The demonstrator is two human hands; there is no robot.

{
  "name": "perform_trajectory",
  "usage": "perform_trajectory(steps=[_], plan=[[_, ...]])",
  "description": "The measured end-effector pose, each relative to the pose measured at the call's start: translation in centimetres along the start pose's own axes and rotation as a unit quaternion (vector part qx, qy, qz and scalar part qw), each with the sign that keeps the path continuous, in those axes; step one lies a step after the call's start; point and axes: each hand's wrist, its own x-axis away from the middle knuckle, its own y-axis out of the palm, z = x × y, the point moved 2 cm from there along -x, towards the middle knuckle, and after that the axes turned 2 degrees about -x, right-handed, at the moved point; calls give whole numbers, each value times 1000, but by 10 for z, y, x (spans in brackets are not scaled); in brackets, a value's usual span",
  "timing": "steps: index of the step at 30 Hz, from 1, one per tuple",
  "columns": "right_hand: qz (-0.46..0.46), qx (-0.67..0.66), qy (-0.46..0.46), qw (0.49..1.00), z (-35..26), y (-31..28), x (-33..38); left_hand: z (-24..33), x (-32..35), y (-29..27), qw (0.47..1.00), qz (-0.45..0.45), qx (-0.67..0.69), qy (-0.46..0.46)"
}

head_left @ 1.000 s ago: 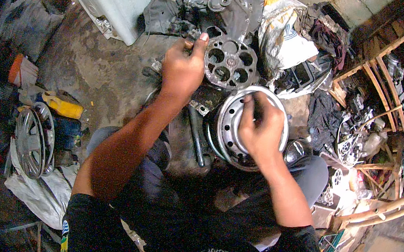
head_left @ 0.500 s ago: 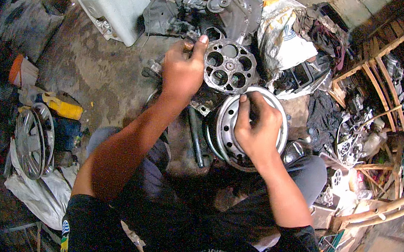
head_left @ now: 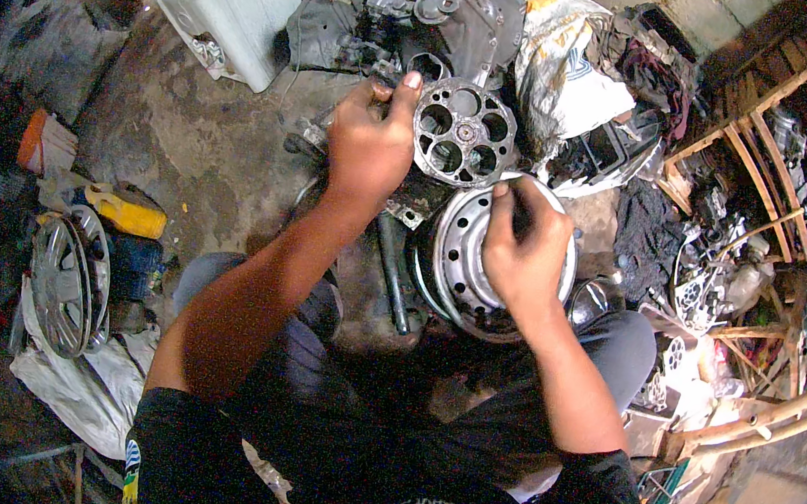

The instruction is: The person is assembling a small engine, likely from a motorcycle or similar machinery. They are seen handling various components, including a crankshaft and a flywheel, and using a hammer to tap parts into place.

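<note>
A round grey metal part (head_left: 464,134) has a ring of large round holes about a small centre. My left hand (head_left: 374,138) is closed at its left edge, thumb pointing up and fingers curled; the fingertips are hidden. My right hand (head_left: 530,242) is closed below and to the right of that part, with the thumb tip near its lower rim. What the right fingers hold, if anything, is hidden. Under the right hand lies a silver steel wheel rim (head_left: 451,276) with small holes around it. A dark metal bar (head_left: 390,276) lies left of the rim.
Beyond my hands sits a large greasy metal casing (head_left: 485,35). A white box (head_left: 231,14) stands far left, and a white sack (head_left: 573,61) lies far right. Wheel covers (head_left: 62,286) lean at the left. Wooden racks (head_left: 772,166) with metal parts line the right.
Both hands have shifted slightly to the right, and the round metal part has moved with them. The wheel rim and surroundings look nearly the same.
</note>
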Motion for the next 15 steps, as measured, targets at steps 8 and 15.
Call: perform_trajectory(steps=[8,15], plan=[[66,-23,94,993,20,-5,-8,-5,-1,2,999,-39,27,-5],[42,-50,65,996,36,-16,-9,-3,2,-1,998,-40,54,-10]])
